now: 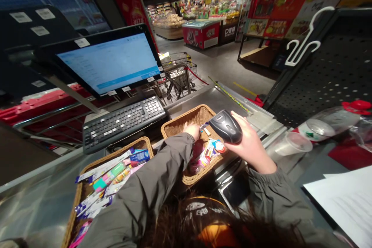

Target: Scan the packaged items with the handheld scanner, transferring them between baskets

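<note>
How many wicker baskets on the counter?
2: one wicker basket under the left hand; the second basket to its left, partly covered by the left sleeve.

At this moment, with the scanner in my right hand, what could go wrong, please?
The scanner, held in the right hand close to the wicker basket, might knock its rim. The left sleeve crosses near the other basket, so it could drag out some packets. The plastic cup near the right hand might be bumped if that hand swings outward.
</note>
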